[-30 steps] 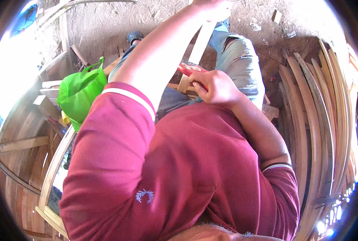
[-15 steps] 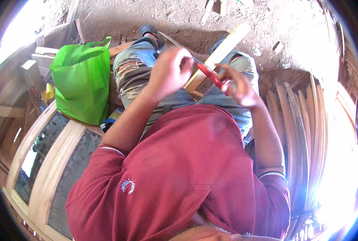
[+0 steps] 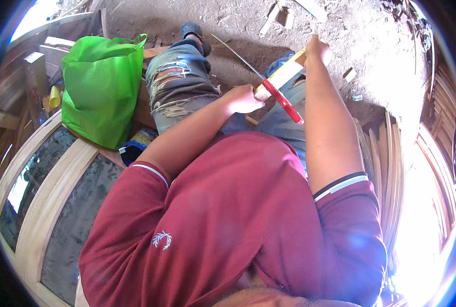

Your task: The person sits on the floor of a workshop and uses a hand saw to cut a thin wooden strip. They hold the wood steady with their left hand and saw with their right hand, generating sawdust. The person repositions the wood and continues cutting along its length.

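1. Left hand (image 3: 244, 99) fingers are curled shut around the near end of the wooden slat (image 3: 281, 77), beside the red-handled saw (image 3: 284, 102).
2. Right hand (image 3: 317, 48) is clamped on the slat's far end, above the knees.
3. The slat looks light and stiff; an end grip probably suits it.

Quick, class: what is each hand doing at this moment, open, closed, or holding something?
Left hand: closed on the near end of the wooden strip, beside the red-handled tool.
Right hand: closed on the strip's far end.
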`<state>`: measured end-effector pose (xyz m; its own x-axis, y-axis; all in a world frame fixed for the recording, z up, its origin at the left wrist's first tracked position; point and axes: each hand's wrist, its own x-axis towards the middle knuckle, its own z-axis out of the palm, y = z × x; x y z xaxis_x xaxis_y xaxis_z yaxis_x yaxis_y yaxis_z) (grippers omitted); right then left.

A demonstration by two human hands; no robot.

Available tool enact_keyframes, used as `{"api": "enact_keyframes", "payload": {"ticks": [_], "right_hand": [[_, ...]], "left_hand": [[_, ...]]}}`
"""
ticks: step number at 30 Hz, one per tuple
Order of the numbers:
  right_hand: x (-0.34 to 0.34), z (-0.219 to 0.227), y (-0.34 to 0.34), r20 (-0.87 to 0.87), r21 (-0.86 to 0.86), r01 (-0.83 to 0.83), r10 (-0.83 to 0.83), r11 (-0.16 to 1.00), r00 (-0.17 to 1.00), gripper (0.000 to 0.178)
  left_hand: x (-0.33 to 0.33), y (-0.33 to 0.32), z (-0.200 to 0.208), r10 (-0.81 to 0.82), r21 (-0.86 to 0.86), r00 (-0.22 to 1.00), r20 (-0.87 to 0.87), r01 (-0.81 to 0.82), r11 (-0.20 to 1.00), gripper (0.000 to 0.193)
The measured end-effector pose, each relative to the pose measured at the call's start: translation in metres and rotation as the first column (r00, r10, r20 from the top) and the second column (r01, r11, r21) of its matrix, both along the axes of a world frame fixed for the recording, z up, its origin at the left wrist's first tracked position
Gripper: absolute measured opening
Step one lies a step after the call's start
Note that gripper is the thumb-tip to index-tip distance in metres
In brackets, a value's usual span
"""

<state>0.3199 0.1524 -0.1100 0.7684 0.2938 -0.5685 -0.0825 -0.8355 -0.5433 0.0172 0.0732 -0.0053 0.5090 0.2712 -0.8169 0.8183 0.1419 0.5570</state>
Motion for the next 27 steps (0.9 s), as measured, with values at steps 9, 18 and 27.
{"api": "enact_keyframes", "payload": {"ticks": [9, 18, 27], "right_hand": [[-0.017, 0.013, -0.002, 0.07, -0.039, 0.029, -0.026, 0.999, 0.997, 0.044], [-0.011, -0.004, -0.011, 0.054, 0.012, 0.091, -0.091, 0.996, 0.994, 0.045], [-0.016, 0.109, -0.048, 0.503, 0.084, -0.37, 0.281, 0.925, 0.817, 0.079]], "left_hand": [[-0.001, 0.0, 0.0, -0.041, 0.01, 0.999, -0.033, 0.041, 0.999, 0.058], [0.002, -0.006, -0.011, -0.009, -0.001, 1.0, -0.018, 0.009, 1.0, 0.064], [0.002, 0.007, 0.004, -0.12, 0.036, 0.992, -0.03, 0.121, 0.992, 0.079]]}}
